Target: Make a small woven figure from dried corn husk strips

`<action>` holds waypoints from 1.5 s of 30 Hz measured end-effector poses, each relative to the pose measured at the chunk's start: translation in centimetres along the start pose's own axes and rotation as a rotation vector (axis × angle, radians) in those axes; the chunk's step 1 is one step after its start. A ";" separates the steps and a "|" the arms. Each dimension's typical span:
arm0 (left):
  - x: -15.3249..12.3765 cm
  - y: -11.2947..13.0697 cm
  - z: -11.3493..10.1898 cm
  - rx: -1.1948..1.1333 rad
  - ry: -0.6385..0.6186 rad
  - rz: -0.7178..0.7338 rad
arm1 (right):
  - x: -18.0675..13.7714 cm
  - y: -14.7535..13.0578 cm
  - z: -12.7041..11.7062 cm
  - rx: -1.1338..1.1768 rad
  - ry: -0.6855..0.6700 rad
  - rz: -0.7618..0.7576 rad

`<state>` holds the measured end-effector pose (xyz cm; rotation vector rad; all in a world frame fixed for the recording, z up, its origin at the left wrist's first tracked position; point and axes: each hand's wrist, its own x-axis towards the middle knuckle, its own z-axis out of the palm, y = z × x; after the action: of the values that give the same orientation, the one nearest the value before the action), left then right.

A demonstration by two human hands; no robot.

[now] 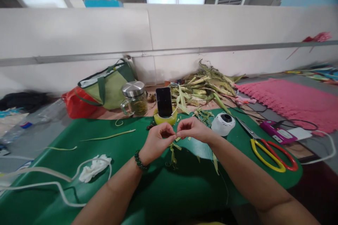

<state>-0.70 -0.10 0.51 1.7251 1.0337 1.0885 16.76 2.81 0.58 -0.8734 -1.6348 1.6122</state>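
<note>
My left hand [157, 137], with a dark green bead bracelet [141, 160] at its wrist, meets my right hand [194, 130] above the green mat [200, 182]. Thumb and forefinger of each are pinched together, tip to tip. Whatever sits between the fingertips is too small to make out. Just below them is a knotted bit of pale green husk strip [173, 157]; I cannot tell if it hangs from the fingers or lies on the mat. Behind the hands a black phone [164, 102] stands upright in a yellow holder [166, 119].
A white spool [223, 124] and scissors with red and yellow handles [266, 151] lie to the right. Behind are a heap of corn husks [206, 84], a lidded glass mug [137, 103] and a green bag [113, 91]. Crumpled tissue [95, 168] and white cable [62, 191] lie left.
</note>
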 end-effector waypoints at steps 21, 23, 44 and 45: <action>0.6 -3.3 0.9 0.870 -0.343 -0.297 | 1.8 3.7 -0.4 -0.179 0.287 -0.069; 0.6 -3.5 0.9 0.825 -0.309 -0.303 | 1.8 3.7 -0.4 -0.170 0.288 -0.081; 1.1 -1.1 0.0 0.064 -0.029 -0.193 | 0.7 2.3 0.7 -0.090 0.272 -0.274; 1.1 -0.9 0.0 0.068 -0.020 -0.191 | 0.7 2.3 0.7 -0.108 0.272 -0.276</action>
<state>-0.61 1.23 -0.06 1.6488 1.2084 0.9234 15.80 2.99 -1.72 -0.8386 -1.5800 1.1725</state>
